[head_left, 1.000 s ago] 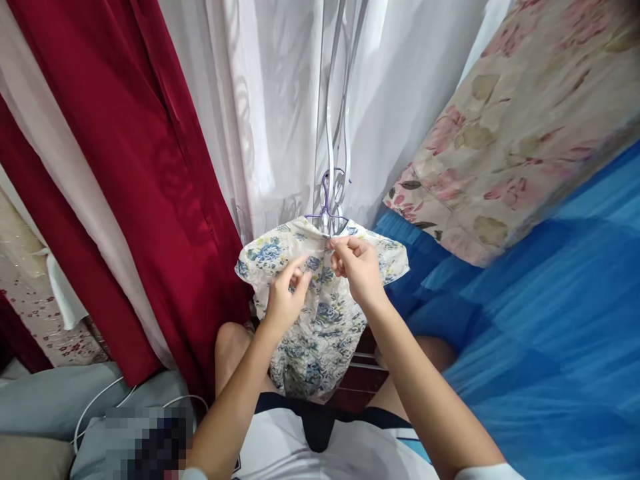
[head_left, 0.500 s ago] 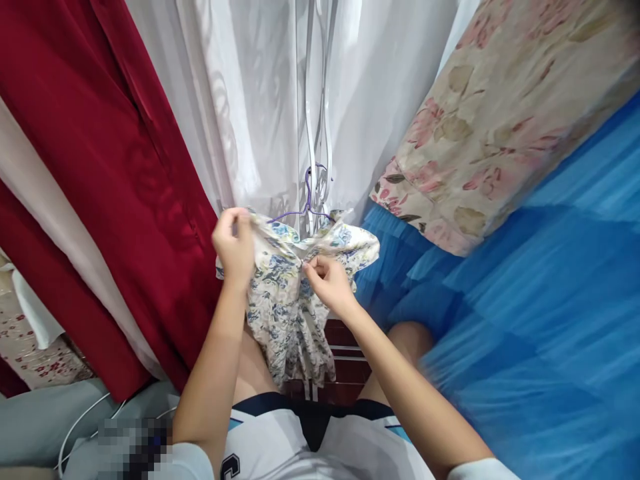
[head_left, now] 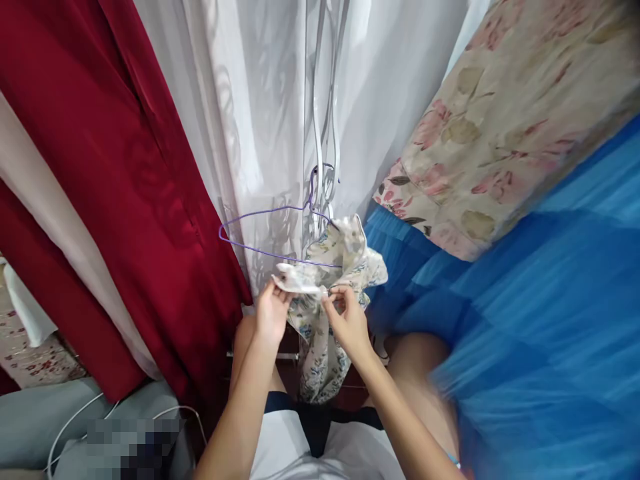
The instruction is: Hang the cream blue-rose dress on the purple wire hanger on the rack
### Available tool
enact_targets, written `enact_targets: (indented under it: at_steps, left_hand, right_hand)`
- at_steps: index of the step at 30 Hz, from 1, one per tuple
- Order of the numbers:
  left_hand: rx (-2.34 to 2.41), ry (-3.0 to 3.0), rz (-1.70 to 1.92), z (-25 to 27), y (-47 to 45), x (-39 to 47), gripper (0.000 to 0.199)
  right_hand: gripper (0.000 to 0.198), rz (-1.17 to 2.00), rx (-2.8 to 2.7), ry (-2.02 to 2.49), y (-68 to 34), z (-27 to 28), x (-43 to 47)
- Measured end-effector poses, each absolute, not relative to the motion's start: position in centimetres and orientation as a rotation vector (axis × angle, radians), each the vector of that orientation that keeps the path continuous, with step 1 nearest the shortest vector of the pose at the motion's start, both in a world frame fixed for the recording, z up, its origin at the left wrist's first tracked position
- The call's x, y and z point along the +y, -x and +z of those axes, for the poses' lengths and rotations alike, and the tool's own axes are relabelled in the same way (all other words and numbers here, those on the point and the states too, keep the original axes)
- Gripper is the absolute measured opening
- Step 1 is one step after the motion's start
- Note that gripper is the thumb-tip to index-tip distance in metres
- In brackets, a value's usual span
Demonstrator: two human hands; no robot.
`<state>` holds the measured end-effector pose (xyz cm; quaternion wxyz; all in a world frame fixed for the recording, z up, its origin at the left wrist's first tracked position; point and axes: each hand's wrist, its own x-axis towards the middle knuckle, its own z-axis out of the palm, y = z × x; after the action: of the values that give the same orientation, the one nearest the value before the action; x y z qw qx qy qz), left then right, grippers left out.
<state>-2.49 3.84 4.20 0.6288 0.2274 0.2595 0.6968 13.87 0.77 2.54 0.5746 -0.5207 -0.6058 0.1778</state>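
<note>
A white garment with blue and yellowish flowers hangs in front of me between my knees. One shoulder is still over the right end of a purple wire hanger, whose left end is bare. My left hand is closed on the loose collar edge, which lies below the hanger's bottom bar. With thumb and forefinger, my right hand pinches the garment at its front opening, close to the left hand. The hanger's hook hangs on a pair of narrow white bars.
White curtains hang behind the hanger. A dark red curtain is at the left; floral cloth and layered blue fabric are at the right. A white cable crosses a grey cushioned surface at lower left.
The garment's left shoulder has come off the hanger, baring that end. My left hand has moved down and right with the collar edge; my right hand has shifted slightly down and right.
</note>
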Motion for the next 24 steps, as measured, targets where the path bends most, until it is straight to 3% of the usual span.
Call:
enact_targets:
  at_steps: [3, 6, 8, 13, 17, 24]
  left_hand:
    - [0.530, -0.861, 1.553, 6.1, -0.4, 1.8, 0.023]
    - [0.656, -1.421, 1.537, 8.1, -1.6, 0.6, 0.022]
    - [0.721, -1.690, 1.521, 8.4, -1.7, 0.1, 0.022]
    - [0.461, -1.848, 0.930, 5.3, -1.5, -0.4, 0.039]
    - [0.386, -1.980, 0.675, 3.1, -2.3, -1.2, 0.038]
    - [0.590, -1.676, 0.789, 3.3, -0.6, -0.7, 0.037]
  right_hand:
    - [0.042, 0.433, -1.683, 1.078, -14.6, 2.8, 0.0]
    - [0.021, 0.886, -1.753, 0.924, -14.9, 3.9, -0.9]
    - [0.029, 1.138, -1.632, 0.917, -15.5, 4.4, -1.5]
    - [0.023, 1.290, -1.403, 0.956, -20.0, 5.6, -3.0]
    - [0.023, 1.104, -1.429, 1.014, -25.1, 8.3, -3.4]
    - [0.014, 0.420, -1.521, 1.056, -29.6, 14.0, 3.9]
